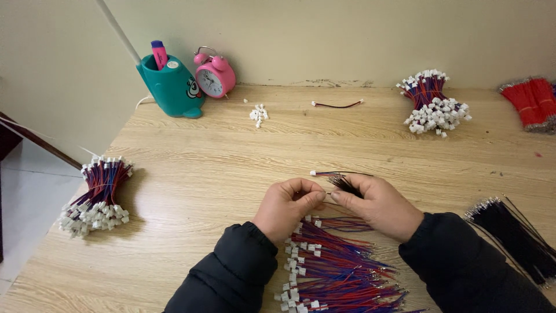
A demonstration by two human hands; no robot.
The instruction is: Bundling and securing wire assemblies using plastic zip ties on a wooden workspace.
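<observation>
Two hands meet at the near middle of a pale wooden counter [191, 168], and much of what they do is hidden. The left hand [286, 207] is curled with thumb and forefinger pinched together; what sits in that grip is too small to make out. The right hand [379, 206] closes its grip on a small tuft of thin black wires [346, 185], whose lower ends vanish under the fingers. A single red-and-blue lead [333, 173] with a white plug at its left end pokes out above the knuckles; which hand has it cannot be told.

Beneath the wrists lies a loose heap of red-and-blue leads [339, 266] with white connectors, cut off by the lower edge. Black sleeves cover both forearms.

At the right edge, a sheaf of black wires [512, 237] and a bundle of red wires [533, 103] are each partly out of view. Tied bundles of finished leads rest at far left [98, 194] and far right [431, 104]. Along the wall stand a teal pen holder [171, 87] and a pink alarm clock [214, 75], near a small pile of white connectors [258, 114] and one stray lead [337, 104].
</observation>
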